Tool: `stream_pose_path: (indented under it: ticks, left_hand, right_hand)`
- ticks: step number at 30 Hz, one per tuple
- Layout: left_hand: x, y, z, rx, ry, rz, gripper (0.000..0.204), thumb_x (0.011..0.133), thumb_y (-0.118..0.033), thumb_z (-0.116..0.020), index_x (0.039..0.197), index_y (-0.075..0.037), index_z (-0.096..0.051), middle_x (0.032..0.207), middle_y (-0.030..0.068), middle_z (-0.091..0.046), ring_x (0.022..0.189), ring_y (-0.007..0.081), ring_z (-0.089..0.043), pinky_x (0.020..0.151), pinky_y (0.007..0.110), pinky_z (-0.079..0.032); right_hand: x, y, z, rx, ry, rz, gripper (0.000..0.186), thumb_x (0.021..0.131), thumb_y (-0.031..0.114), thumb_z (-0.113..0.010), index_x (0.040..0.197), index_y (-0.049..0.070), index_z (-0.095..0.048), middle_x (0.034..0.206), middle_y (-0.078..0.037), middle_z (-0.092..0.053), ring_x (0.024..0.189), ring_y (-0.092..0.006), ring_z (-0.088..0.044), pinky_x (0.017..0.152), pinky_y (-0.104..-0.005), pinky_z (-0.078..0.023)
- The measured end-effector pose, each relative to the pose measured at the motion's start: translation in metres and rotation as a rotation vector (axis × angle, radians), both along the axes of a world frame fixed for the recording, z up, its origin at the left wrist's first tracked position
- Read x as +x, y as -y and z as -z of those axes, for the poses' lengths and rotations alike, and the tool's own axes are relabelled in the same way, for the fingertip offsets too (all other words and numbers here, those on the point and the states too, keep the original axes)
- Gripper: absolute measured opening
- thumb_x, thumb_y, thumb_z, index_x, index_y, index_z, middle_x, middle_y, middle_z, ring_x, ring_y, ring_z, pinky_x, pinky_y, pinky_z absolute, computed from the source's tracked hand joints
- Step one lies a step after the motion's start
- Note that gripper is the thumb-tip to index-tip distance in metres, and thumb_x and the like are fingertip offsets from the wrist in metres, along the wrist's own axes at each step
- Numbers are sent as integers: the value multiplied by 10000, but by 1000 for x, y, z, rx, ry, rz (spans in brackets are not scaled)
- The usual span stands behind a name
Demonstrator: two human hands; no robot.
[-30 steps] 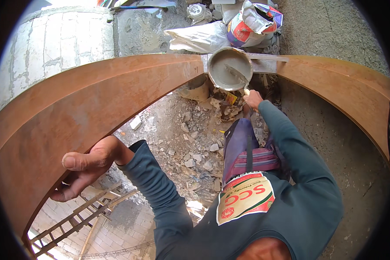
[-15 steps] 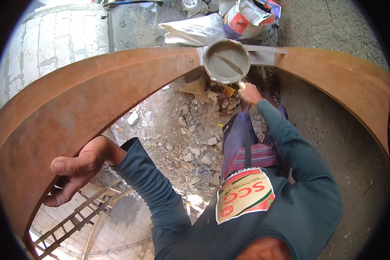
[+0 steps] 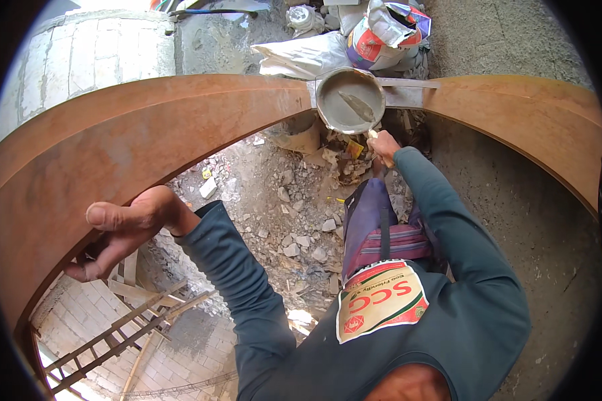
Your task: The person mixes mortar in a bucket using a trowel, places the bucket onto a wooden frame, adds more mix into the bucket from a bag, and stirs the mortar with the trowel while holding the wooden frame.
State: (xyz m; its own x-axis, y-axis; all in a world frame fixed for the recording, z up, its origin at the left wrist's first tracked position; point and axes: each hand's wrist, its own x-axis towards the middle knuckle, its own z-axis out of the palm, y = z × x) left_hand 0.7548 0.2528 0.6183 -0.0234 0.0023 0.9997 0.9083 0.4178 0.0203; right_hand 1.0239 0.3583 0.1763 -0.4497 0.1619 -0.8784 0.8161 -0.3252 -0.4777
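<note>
A trowel [image 3: 358,107] lies with its pointed blade inside a round container [image 3: 323,90] of grey wet mix. My right hand [image 3: 384,145] is closed around the trowel's handle at the container's near rim. The container rests where two brown beams meet. At the lower edge of the left brown beam [image 3: 180,130], my left hand [image 3: 124,230] is open, its thumb stretched out above and its other fingers loosely bent. It holds nothing that I can see, and whether the fingers press on the beam cannot be made out.
Beyond the container lie a white sack [image 3: 304,55] and a coloured bag [image 3: 374,43]. Another brown beam [image 3: 515,107] curves off right. Rubble [image 3: 291,244] covers the ground below. A ladder [image 3: 117,331] slants at lower left beside a block surface [image 3: 100,50] farther up.
The trowel blade has turned in the mix and shows a broader face. My left hand has moved slightly up in the picture. The whole view has shifted a little.
</note>
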Motion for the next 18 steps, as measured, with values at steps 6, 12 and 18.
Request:
stream_pose_path:
  ticks: [6, 12, 18]
  left_hand:
    - [17, 5, -9, -47, 80, -55, 689, 818, -242, -601, 1309, 49, -216, 1167, 237, -317, 1109, 342, -427, 896, 462, -425]
    - [11, -20, -2, 39, 12, 22, 637, 818, -206, -560, 1297, 57, -233, 1182, 228, -290, 1084, 314, -410, 908, 452, -408]
    - [7, 3, -3, 33, -5, -72, 670, 813, -218, -563, 1309, 51, -201, 1199, 278, -322, 1085, 355, -439, 904, 489, -424]
  right_hand:
    - [-2, 10, -48, 56, -216, 69, 270, 773, 197, -572, 692, -61, -568, 569, -144, -564, 425, -238, -542, 423, -400, -432]
    - [2, -6, 6, 277, -143, -61, 240, 737, 163, -590, 652, -59, -553, 478, -100, -509, 404, -202, -547, 374, -374, -408]
    - [-11, -30, -74, -287, -130, 189, 156, 801, 180, -547, 706, 61, -513, 528, -11, -455, 380, -116, -426, 350, -271, -374]
